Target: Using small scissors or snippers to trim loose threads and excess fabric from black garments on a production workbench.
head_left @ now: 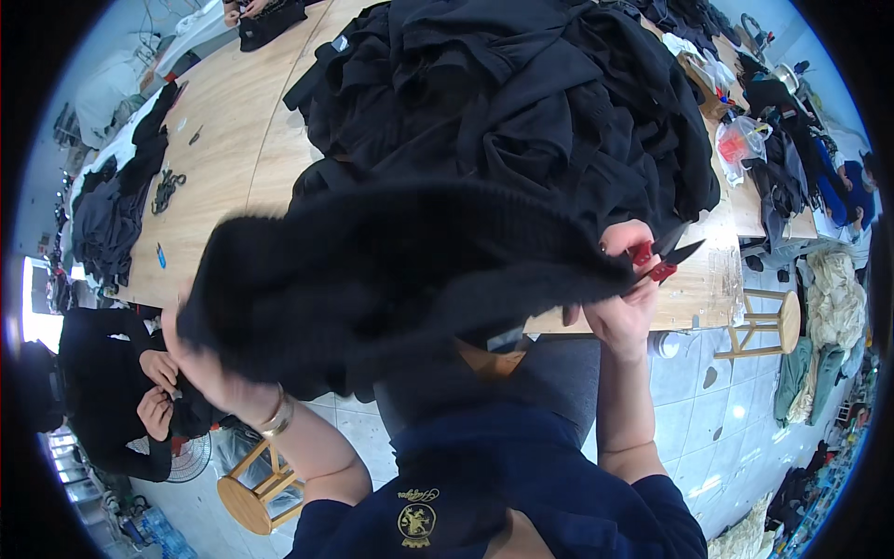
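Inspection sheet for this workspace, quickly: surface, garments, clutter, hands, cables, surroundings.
Surface: wooden table, pale top, seam running across it.
Job's things: black ribbed-edge garment, motion-blurred, raised between both hands; black fabric pile beyond.
Clutter: small blue item and black looped item, left; clear plastic bag with red contents, right.
Hands: left hand at the garment's left end, blurred; right hand holds its right end plus red-handled scissors, blades exposed.
Cables: none identifiable.
Surroundings: tiled floor, wooden stool right, co-worker's hands left.

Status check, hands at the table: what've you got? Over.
Left hand: grip on black garment, left end, blurred. Right hand: other end, plus red-handled scissors. Black cloth heap just beyond.
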The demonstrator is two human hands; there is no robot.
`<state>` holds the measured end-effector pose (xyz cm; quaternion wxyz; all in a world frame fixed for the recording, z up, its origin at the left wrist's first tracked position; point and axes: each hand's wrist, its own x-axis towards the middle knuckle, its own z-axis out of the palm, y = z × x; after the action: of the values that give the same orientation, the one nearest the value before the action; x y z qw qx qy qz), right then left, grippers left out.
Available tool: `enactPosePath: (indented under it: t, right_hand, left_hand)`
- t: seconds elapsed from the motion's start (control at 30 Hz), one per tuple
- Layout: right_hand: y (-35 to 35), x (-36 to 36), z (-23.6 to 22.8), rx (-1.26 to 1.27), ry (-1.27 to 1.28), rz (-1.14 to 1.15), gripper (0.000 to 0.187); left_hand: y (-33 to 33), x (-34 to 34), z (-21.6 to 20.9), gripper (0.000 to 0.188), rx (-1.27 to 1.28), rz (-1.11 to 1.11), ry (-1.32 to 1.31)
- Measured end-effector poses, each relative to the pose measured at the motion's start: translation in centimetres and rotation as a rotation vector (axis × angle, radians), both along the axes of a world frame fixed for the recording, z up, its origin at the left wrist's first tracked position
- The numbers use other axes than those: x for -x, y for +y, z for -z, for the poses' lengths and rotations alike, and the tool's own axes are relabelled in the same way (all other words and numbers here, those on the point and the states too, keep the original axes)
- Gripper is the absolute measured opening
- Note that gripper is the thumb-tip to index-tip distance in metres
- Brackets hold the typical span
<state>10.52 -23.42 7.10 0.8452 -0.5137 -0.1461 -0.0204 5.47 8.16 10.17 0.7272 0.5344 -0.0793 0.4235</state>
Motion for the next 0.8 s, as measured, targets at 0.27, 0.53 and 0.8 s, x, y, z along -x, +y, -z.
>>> enactPosePath:
  t: [0.27,0.53,0.8]
  right_hand:
    - [-0.5,2.9,6.1,0.338,0.214,-0.269,0.014]
    - [1.5,5.5,6.2,0.642,0.016,-0.567,0.010]
    - [-0.8,3.3,7.0,0.403,0.392,0.032,0.024]
  left_hand:
    - [1.5,0.7,3.4,0.035,-0.281,0.456,0.578]
    - [-6.5,-4.6,11.0,0.031,-0.874,0.432,0.928]
    - [-7.7,-3.7,8.1,0.013,-0.853,0.289,0.719]
